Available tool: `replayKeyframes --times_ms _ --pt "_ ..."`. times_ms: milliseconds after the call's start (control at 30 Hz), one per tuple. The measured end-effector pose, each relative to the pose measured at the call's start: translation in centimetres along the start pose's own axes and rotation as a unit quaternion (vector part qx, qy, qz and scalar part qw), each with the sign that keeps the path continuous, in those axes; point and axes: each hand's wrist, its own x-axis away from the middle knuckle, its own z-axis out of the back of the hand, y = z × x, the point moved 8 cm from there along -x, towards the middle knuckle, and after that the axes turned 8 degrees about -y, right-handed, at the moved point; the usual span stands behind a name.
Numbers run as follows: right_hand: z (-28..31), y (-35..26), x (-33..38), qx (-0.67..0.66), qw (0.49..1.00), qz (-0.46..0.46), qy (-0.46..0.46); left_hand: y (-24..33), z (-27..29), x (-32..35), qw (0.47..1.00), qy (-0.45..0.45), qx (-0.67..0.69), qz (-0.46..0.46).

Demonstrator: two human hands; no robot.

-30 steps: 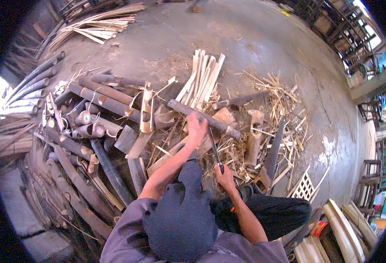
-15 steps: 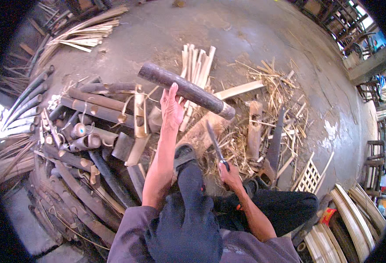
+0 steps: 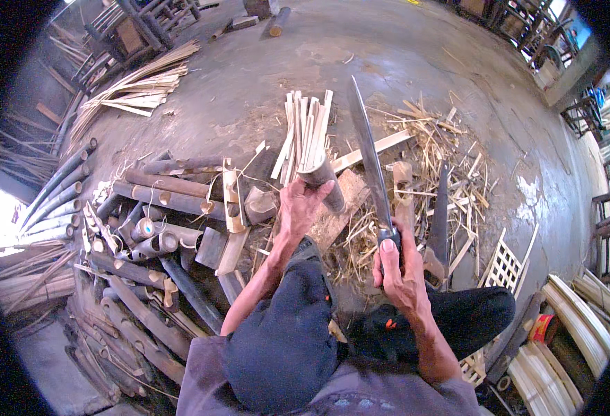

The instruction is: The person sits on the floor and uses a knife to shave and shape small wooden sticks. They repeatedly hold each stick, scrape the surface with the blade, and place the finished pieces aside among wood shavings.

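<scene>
1. While the left hand (image 3: 297,211) has its fingers clamped on a short, dark-brown, round bamboo tube (image 3: 334,194), its thumb lies across the near side; how far the other fingers wrap around the back is hidden.
2. Seen strongly foreshortened, the tube lies just ahead and to the right of those fingers, its long axis slanting from a pale-rimmed end at upper left down to lower right.
3. Right of the tube, and apart from it, is a long, straight knife with a grey metal blade (image 3: 370,149) and black handle — edge and tube do not meet.
4. The right hand (image 3: 403,274) has its fingers closed around that handle, thumb on top, blade pointing away from the person and leaning slightly left; the left hand is the nearer one to the tube.
5. Beyond the tube in the view is a flat, pale-brown wooden block (image 3: 346,196) — whether they touch, I cannot tell.
6. Farther out, a bundle of cream-coloured split strips (image 3: 303,128) lies ahead on the grey concrete floor (image 3: 249,83), and straw-coloured shavings (image 3: 475,187) spread to the right.
</scene>
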Motion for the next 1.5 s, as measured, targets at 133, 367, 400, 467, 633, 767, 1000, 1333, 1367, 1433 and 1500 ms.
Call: replayKeyframes --times_ms 133,367,400,467,633,767,1000,1333,1367,1433,1500 --pt "0.0 -0.9 0.1 0.05 0.998 0.038 0.014 1.9 -2.7 1.2 0.998 -0.051 0.014 -0.035" --pt "0.1 -0.8 0.3 0.107 0.994 0.013 0.003 2.2 -3.7 1.6 0.987 -0.137 -0.004 -0.085" --pt "0.1 -1.1 0.4 0.114 0.993 0.009 0.0 1.8 -3.7 1.7 0.986 -0.149 0.02 -0.074" --pt "0.2 -1.3 0.5 0.134 0.991 0.017 -0.001 1.9 -3.8 1.6 0.979 -0.182 0.014 -0.093" --pt "0.3 -1.2 0.5 0.203 0.976 0.075 0.015 2.8 -4.2 1.3 0.965 -0.241 0.02 -0.103" --pt "-0.6 -0.9 0.9 0.267 0.956 0.116 0.022 3.9 -3.1 2.0 0.963 -0.248 -0.02 -0.102" --pt "-0.5 -0.9 1.0 0.343 0.933 0.109 0.023 0.6 -3.9 1.1 0.963 -0.224 -0.038 -0.147" --pt "0.1 -1.1 1.0 0.214 0.972 0.095 0.012 3.0 -3.9 2.2 0.985 -0.145 -0.036 -0.091" --pt "0.3 -1.1 1.0 0.178 0.981 0.075 0.004 3.4 -3.5 2.1 0.989 -0.114 -0.036 -0.085" --pt "0.6 -1.2 0.9 0.108 0.993 0.045 0.017 4.0 -2.8 1.8 0.995 -0.051 -0.036 -0.073" --pt "0.5 -1.3 1.2 0.023 0.998 0.049 0.032 4.2 -2.0 1.7 0.993 -0.035 -0.086 -0.079"
